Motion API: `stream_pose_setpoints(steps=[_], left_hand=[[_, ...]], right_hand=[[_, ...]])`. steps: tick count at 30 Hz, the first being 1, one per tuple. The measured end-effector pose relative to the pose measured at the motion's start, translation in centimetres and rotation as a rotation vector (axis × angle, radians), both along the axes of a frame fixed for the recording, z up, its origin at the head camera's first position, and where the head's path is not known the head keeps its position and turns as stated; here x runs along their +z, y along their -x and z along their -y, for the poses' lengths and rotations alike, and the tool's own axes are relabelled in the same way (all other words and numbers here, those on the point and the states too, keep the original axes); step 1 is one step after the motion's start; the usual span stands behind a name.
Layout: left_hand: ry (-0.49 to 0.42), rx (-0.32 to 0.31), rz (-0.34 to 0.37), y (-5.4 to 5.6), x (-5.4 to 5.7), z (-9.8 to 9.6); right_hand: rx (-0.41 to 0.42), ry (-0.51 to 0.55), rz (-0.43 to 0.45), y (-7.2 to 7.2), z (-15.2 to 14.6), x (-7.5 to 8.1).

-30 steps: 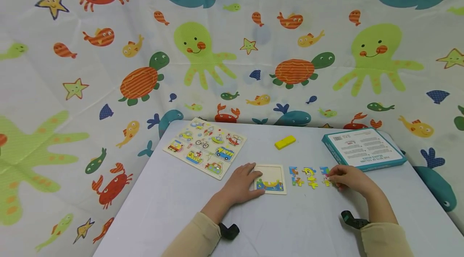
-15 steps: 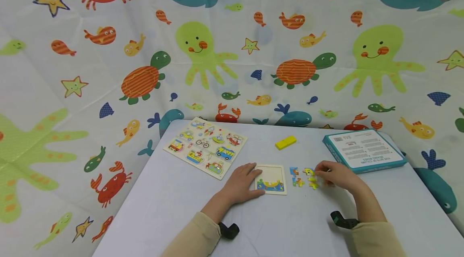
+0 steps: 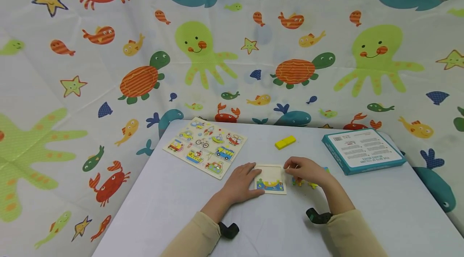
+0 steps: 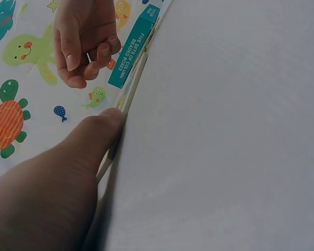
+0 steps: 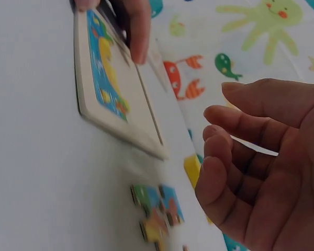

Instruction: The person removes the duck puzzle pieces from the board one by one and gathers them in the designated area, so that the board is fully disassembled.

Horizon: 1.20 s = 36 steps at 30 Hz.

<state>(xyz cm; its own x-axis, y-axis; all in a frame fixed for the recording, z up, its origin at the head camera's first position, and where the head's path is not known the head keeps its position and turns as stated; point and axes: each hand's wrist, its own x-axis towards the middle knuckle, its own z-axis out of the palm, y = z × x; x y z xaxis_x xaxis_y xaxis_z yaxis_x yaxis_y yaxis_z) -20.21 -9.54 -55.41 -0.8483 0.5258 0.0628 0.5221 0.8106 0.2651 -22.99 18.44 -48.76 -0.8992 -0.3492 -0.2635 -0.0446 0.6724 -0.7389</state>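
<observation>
A small wooden jigsaw tray (image 3: 277, 171) lies on the table, its lower part filled with a blue and yellow picture. My left hand (image 3: 239, 184) rests over its left side with spread fingers, the thumb along the near edge. Just beyond the tray's right edge, my right hand (image 3: 304, 169) hovers above loose jigsaw pieces (image 5: 154, 212). Its fingers are loosely bent, with the thumb apart from them in the right wrist view, and I see nothing between them. In the head view this hand covers most of the pieces.
A larger vehicle puzzle board (image 3: 204, 148) lies at the back left. Behind the tray is a yellow block (image 3: 285, 142). A teal box (image 3: 362, 150) sits at the back right. A printed sea-animal cloth (image 3: 217, 47) hangs behind the white table (image 3: 163, 212).
My right hand has moved left from the rightmost loose pieces, over the others, to the tray's right edge. The left hand has stayed on the tray.
</observation>
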Motion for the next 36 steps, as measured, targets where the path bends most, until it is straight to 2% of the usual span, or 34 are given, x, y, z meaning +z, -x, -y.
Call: stream_pose_setpoints(steps=[7, 17, 25, 36], left_hand=[[0.003, 0.0, -0.001, 0.0, 0.2, 0.0], [0.008, 0.0, -0.002, 0.1, 0.1, 0.1], [-0.011, -0.006, -0.003, 0.2, 0.1, 0.2], [-0.03, -0.012, -0.003, 0.2, 0.0, 0.2]], right_hand=[[0.042, 0.024, -0.006, -0.2, 2.8, 0.2], [0.089, 0.054, -0.004, -0.2, 5.8, -0.9], [0.124, 0.051, 0.021, -0.7, 6.9, -1.3], [0.114, 0.013, 0.024, -0.5, 7.4, -2.2]])
